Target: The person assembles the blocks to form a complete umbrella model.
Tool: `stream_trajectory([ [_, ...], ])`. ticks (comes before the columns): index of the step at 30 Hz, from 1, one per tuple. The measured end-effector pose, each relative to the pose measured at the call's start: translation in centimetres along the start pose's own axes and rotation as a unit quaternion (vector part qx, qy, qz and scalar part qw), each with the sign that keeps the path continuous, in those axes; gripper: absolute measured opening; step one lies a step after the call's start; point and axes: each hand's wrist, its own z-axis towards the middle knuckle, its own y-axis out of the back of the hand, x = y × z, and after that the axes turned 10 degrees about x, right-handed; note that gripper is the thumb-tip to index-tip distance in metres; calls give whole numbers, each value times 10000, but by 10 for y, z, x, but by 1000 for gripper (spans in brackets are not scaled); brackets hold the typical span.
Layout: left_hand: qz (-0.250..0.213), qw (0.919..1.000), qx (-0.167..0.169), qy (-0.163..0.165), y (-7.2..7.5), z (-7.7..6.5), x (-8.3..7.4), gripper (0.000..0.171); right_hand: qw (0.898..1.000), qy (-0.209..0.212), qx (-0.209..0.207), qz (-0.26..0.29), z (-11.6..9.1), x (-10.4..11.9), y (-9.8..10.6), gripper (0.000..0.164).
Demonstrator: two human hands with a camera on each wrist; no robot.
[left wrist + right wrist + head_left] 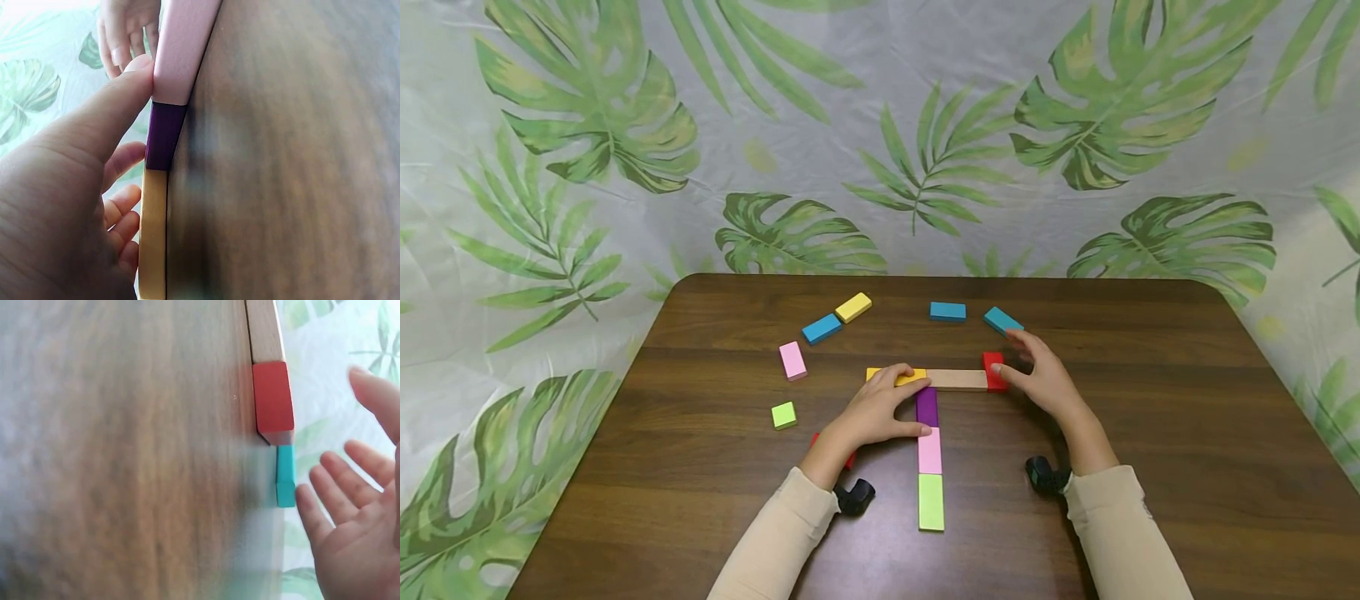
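Observation:
Wooden blocks form a T on the brown table. Its bar runs from an orange block (912, 377) through a plain wood block (957, 380) to a red block (992, 363). Downward from the bar go purple (927, 408), pink (929, 452) and lime (931, 502) blocks. My left hand (872, 414) lies over the corner of orange and purple, its thumb touching the pink block (181, 56). Beside the red block (273, 400) my right hand (1047, 379) hovers with fingers spread, holding nothing. A teal block (1002, 321) sits near its fingertips.
Another blue block (947, 312) lies at the back. Left of the T are yellow (853, 307), blue (822, 328), pink (792, 361) and small lime (784, 415) blocks. A red block (851, 460) is mostly hidden under my left wrist. Behind the table hangs a leaf-patterned cloth (970, 50).

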Motion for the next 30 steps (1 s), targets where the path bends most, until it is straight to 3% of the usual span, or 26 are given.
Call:
stream_trajectory([
  [15,16,10000,-7,-17,-2,1,2,75,9957,-136,-894,-197,14,-8,8,61],
  [30,12,10000,-13,-14,-1,1,1,74,9948,-665,-774,57,28,-27,11,62],
])
